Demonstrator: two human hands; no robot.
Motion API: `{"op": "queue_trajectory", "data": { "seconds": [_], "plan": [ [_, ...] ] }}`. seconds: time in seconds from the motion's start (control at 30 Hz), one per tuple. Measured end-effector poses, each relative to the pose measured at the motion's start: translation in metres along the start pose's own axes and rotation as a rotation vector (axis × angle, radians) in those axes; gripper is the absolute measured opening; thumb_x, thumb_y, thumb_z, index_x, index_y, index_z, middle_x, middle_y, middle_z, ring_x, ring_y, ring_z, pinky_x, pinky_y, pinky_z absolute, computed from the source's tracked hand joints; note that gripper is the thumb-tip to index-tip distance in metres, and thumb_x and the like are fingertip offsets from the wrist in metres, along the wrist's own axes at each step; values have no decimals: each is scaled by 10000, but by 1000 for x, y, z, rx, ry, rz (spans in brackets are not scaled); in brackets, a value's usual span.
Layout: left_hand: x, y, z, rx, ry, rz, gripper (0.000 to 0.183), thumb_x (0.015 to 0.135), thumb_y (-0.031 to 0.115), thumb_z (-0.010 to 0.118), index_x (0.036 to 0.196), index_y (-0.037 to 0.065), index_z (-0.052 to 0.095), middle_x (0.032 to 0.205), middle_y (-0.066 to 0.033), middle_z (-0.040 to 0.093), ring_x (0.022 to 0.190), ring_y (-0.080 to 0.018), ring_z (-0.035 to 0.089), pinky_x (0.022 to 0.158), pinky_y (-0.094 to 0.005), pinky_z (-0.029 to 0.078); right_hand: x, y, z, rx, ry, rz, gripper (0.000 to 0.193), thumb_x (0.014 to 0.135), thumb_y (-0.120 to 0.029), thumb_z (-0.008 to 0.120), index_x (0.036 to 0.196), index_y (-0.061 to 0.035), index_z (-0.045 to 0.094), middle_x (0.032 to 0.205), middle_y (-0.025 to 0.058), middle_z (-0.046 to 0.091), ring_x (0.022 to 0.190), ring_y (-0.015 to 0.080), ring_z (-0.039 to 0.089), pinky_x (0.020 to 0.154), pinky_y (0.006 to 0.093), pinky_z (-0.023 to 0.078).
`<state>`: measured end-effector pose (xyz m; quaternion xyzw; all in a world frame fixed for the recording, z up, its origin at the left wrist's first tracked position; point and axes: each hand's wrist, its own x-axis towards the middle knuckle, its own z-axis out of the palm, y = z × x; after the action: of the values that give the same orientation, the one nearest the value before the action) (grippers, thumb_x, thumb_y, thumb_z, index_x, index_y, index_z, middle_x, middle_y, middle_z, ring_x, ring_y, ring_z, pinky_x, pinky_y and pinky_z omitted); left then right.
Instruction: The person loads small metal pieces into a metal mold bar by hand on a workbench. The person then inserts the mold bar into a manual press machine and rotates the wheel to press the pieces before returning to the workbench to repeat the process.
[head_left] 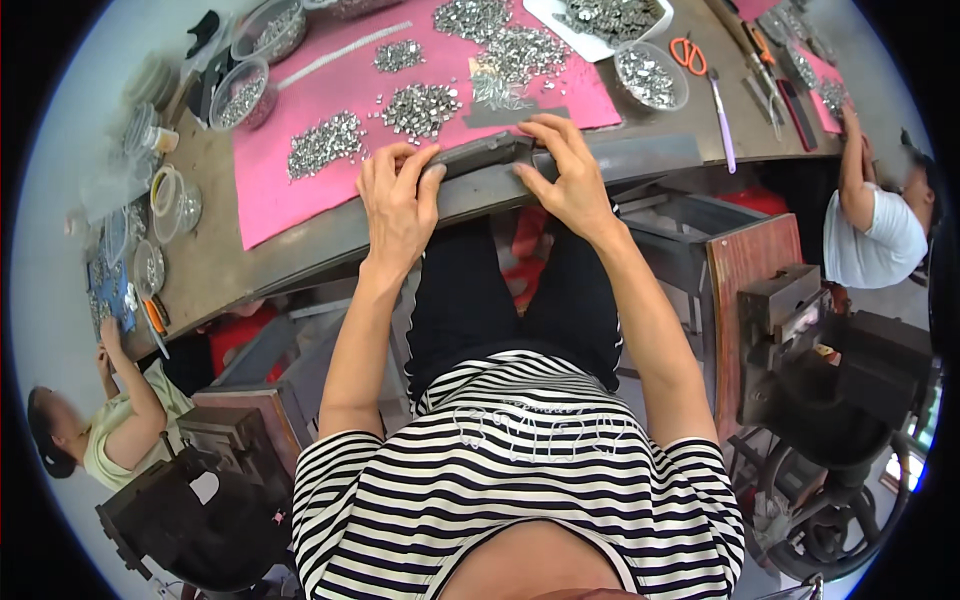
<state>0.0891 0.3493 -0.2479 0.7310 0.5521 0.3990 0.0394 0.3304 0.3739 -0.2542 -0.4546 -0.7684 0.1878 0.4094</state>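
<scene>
A long dark grey piece (482, 156) lies along the near edge of the workbench, in front of a pink sheet (290, 215); its kind is not clear. My left hand (398, 205) has its fingers and thumb closed around the piece's left end. At the other end, my right hand (572, 175) grips it between thumb and fingers. Just beyond the piece, a flat grey strip (490, 117) lies by a small clear bag (500, 88) of metal bits. Piles of small silver metal parts (420, 110) spread over the pink sheet.
Clear tubs of metal parts stand left (243, 95) and right (650, 77), near a white tray (600, 45). Orange-handled scissors (688, 55) and a purple-handled tool (726, 135) lie at right. Co-workers sit on both sides. Black machines (830, 370) flank me.
</scene>
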Motion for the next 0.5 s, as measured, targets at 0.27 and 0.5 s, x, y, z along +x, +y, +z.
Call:
{"op": "queue_trajectory", "data": {
  "seconds": [0.27, 0.5],
  "plan": [
    [-7, 12, 19, -5, 98, 91, 294, 863, 108, 729, 1154, 144, 726, 1080, -47, 635, 1072, -252, 564, 979, -442, 355, -3, -2, 3, 11, 67, 10, 560, 792, -59, 819, 1317, -49, 623, 1296, 114, 599, 981, 240, 638, 886, 350, 530],
    [-7, 15, 22, 31, 114, 59, 281, 845, 139, 765, 1123, 142, 719, 1157, -30, 655, 1180, -267, 559, 1105, -532, 288, -1, -5, 4, 6, 69, 39, 511, 781, -103, 820, 1256, -43, 641, 1235, 133, 617, 1124, 335, 606, 963, 418, 502]
  ]
}}
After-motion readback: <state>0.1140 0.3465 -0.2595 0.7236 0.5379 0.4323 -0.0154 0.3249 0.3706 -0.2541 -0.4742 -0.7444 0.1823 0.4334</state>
